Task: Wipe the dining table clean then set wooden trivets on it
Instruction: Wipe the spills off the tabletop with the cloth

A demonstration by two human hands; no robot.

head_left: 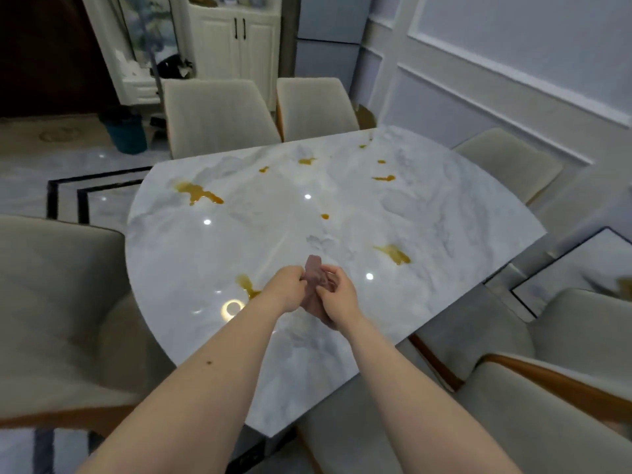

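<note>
Both hands meet over the near middle of the dining table. The left hand and the right hand each have fingers curled onto a small pinkish-brown cloth, held between them and raised above the marble top rather than lying on it. One end of the cloth sticks up above the knuckles; the rest is bunched in the palms and partly hidden. Judgement: the cloth is being folded or gathered into a pad before wiping, which would explain a two-handed hold in the air, close to the body.

The cloth looks soft and limp, of muted colour; whether it is damp cannot be told.

The table is a glossy white and grey marble slab with rounded left end. Wiping has not visibly begun: orange-yellow spills lie across it. The largest spill sits far left, a second one just right of the hands, a third touching the left wrist's outline in view, and small drops scatter toward the far right edge. Ceiling lights reflect as bright dots.

No wooden trivets are visible anywhere in view; their location cannot be stated.

Beige upholstered chairs stand around the table. A teal bucket stands on the floor far left.
</note>
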